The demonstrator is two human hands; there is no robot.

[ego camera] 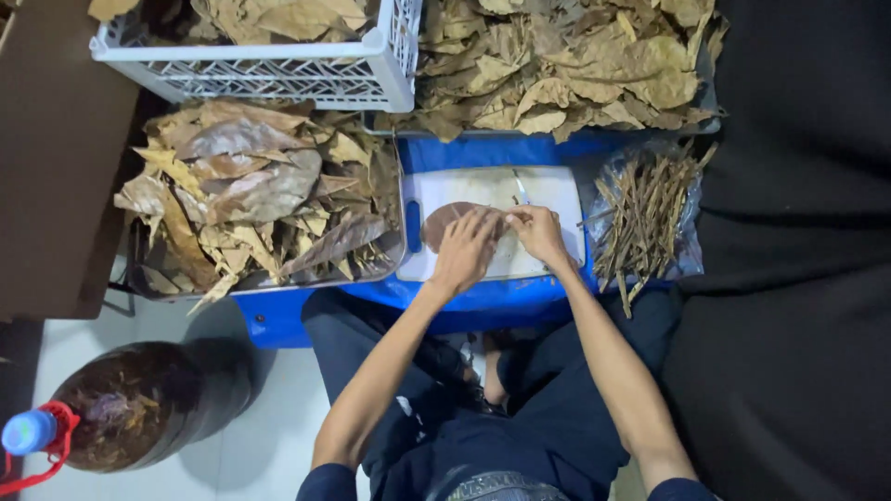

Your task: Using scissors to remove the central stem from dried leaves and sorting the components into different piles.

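**Both hands on a brown leaf at the white board**

On the white rectangular plastic cutting board [548,190], which lies on a blue surface [483,153] in front of the seated person, a flat reddish-brown dried leaf [444,221] is spread out. Left hand [464,249] lies flat on the leaf with its fingers spread, pressing it to the board. Right hand [538,232] sits just beside it, touching the leaf's right end, fingertips drawn together as if pinching something there; what they pinch is too small to tell. A thin pale object [521,188] rests on the board just above the right hand; its kind is unclear.

Right of the board lies a clear plastic sheet holding a heap of thin brown leaf stems [645,218]. Left of the board, a metal tray piled with dry brown leaves [260,195] touches the board's edge. Beyond the board sits another heap of crumpled tan leaves [566,65], and at upper left a white plastic lattice crate [278,70] with more leaves inside. Down at lower left stands a dark round container [139,408], beside a blue bottle cap with a red ring [32,434].
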